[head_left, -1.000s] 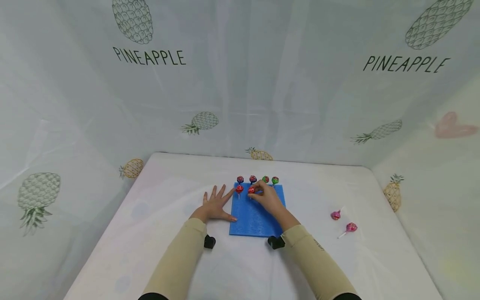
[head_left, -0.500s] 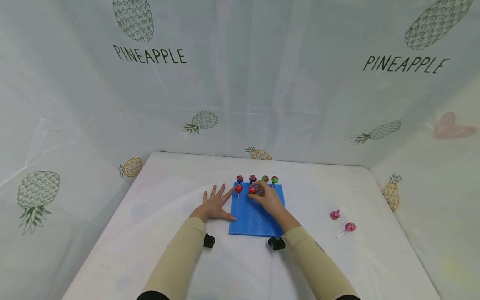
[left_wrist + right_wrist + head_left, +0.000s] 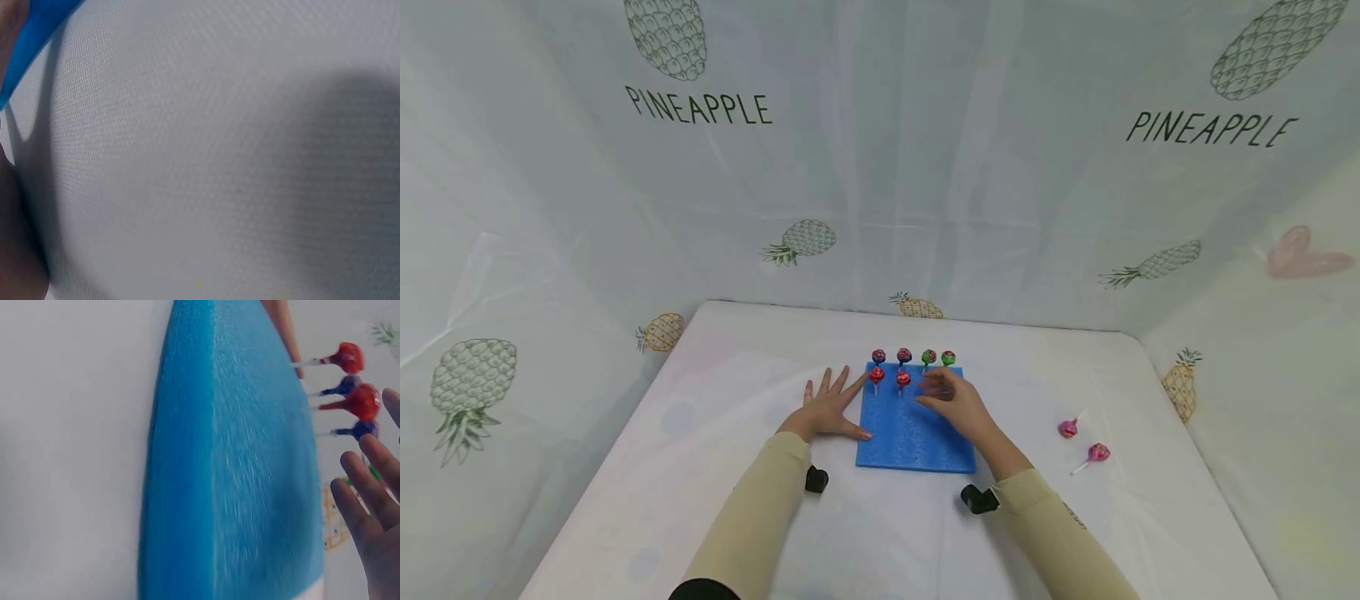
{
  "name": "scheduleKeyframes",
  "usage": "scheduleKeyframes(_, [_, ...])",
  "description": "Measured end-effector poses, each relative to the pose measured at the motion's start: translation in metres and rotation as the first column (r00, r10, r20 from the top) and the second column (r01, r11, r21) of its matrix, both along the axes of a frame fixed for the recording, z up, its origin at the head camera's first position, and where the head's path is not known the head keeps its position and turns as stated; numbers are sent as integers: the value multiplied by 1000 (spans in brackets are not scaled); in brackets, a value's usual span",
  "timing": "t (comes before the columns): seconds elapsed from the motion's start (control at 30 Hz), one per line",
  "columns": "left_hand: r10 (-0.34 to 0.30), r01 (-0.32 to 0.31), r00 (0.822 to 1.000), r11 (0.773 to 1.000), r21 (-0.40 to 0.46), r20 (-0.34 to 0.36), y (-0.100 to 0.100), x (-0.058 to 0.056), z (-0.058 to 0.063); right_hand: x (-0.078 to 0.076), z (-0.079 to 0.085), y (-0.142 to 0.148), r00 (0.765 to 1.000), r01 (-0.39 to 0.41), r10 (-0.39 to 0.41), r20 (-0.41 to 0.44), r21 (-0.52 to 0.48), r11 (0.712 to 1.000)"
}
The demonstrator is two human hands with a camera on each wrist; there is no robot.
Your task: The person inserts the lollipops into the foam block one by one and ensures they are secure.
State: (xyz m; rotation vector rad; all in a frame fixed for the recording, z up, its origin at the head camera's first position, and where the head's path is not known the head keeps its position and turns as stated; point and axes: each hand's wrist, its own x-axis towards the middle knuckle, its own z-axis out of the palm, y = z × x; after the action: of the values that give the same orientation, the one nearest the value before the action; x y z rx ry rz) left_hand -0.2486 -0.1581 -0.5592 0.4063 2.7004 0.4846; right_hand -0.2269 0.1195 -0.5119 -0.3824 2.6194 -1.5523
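A blue foam-like board lies on the table. My left hand rests spread along its left edge, thumb and index fingertip touching it. Two red lollipops stand upright on sticks in the board, a left one and a right one. Behind them is a row of dark-blue lollipops and green lollipops. My right hand hovers over the board's right side, just right of the right red lollipop, holding nothing. In the right wrist view its fingers are apart from the red lollipop.
Two pink lollipops lie on the white-covered table to the right, one farther back and one nearer. A pale curtain printed with pineapples hangs behind the table. Bare tabletop stretches in front of the board.
My right hand has let go of the right red lollipop, which stays upright in the board, and has moved right. The left hand keeps its place.
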Motion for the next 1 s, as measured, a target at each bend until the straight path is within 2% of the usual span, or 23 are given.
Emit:
scheduleKeyframes(0.3, [-1, 1, 1000, 1000, -17, -3, 0, 1, 1, 19, 3, 48, 998, -46, 44, -40, -57, 997])
scheduleKeyframes(0.43, [-1, 1, 1000, 1000, -10, -14, -1, 1, 2, 29, 4, 75, 998, -34, 32, -54, -37, 999])
scheduleKeyframes(0.77, [-3, 3, 1000, 1000, -17, -4, -1, 1, 1, 54, 0, 135, 991, 101, -101, -91, -2, 995])
scheduleKeyframes(1.0, [-2, 1, 1000, 1000, -4, -9, -2, 1, 0, 75, -4, 166, 974, 217, -212, -84, 58, 974])
